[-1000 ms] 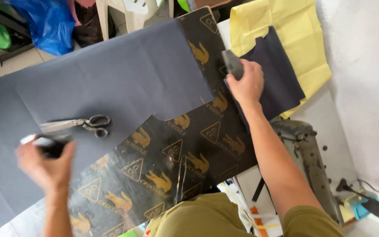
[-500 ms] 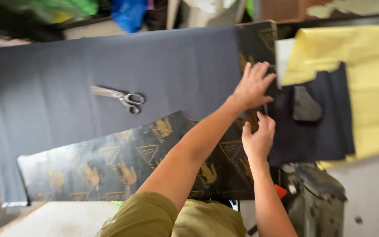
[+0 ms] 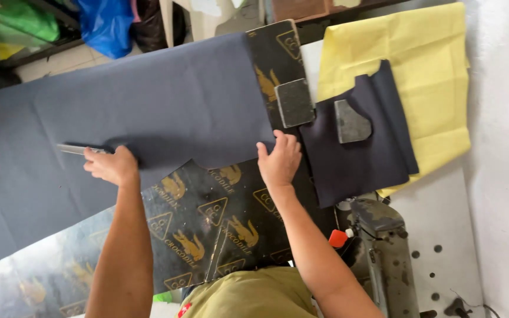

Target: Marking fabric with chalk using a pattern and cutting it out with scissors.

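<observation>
A large sheet of dark grey fabric (image 3: 148, 112) lies spread flat across the desk, covering most of a black patterned board (image 3: 219, 218) printed with gold emblems, which shows below and to the right of the cloth's cut edge. To the right, a yellow cloth (image 3: 425, 70) lies on the white desk (image 3: 437, 218), and a smaller folded piece of dark navy fabric (image 3: 360, 159) rests partly over it. Two flat grey metal weights are set here: a square weight (image 3: 294, 103) on the board at the grey fabric's right edge, and an angled weight (image 3: 350, 122) on the navy piece. A sewing machine (image 3: 384, 247) stands at the lower right, with a small red-capped object (image 3: 338, 238) beside it. The right hand (image 3: 279, 162) lies at the grey fabric's right edge, fingers spread and pressing flat, grasping nothing. The left hand (image 3: 112, 166) rests on the grey fabric further left, fingers curled around the handles of a pair of scissors (image 3: 78, 149), whose blades point left across the cloth.
</observation>
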